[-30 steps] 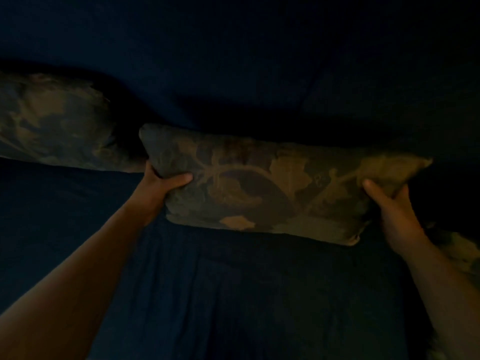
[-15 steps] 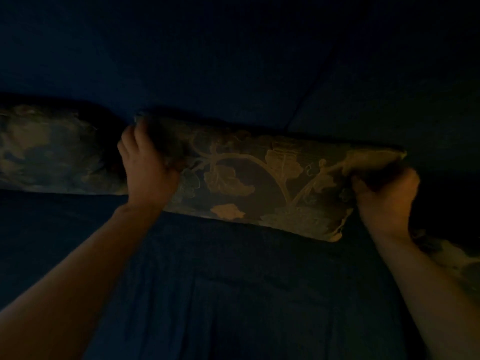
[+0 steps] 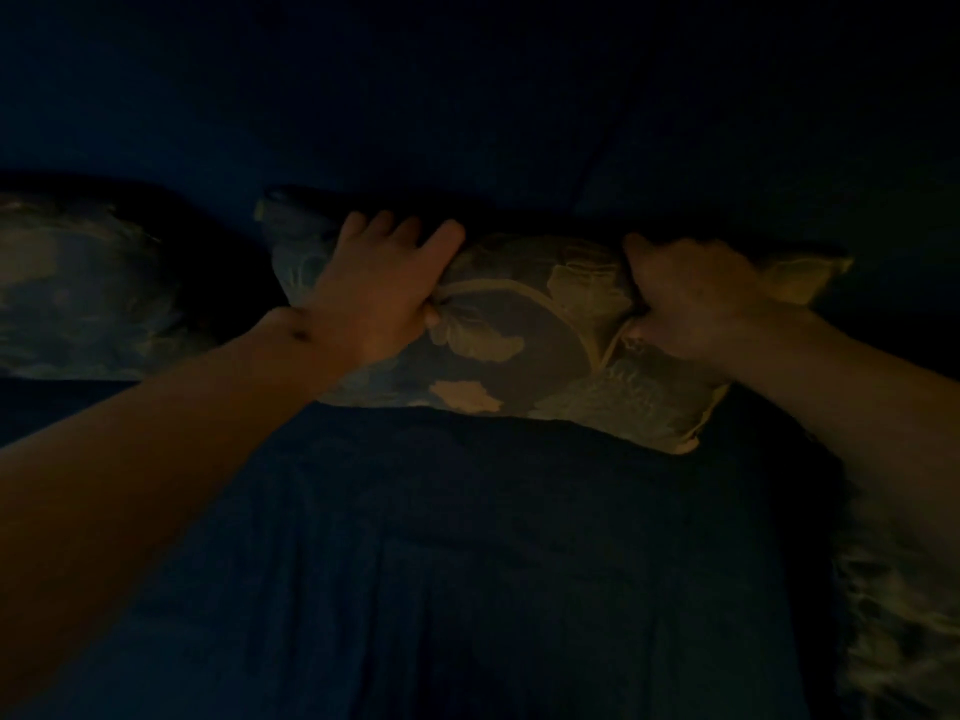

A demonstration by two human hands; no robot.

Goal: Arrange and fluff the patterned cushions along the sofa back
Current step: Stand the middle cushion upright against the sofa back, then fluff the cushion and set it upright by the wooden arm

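Observation:
The scene is very dark. A floral patterned cushion (image 3: 524,345) lies along the foot of the dark blue sofa back (image 3: 467,122), in the middle of the view. My left hand (image 3: 379,288) presses on its left half, fingers over the top edge and thumb pinching the fabric. My right hand (image 3: 685,304) squeezes its right half, bunching the cover. A second patterned cushion (image 3: 78,293) rests against the sofa back at the far left. Part of a third patterned cushion (image 3: 893,615) shows at the lower right edge.
The dark blue sofa seat (image 3: 467,563) fills the lower half of the view, with folds in its cover. A gap of dark sofa lies between the left cushion and the middle one. Both my forearms reach in from the lower corners.
Both hands have slid inward from the cushion's ends towards its middle and now squeeze it. The cushion sits lower and closer in view, pushed against the sofa back.

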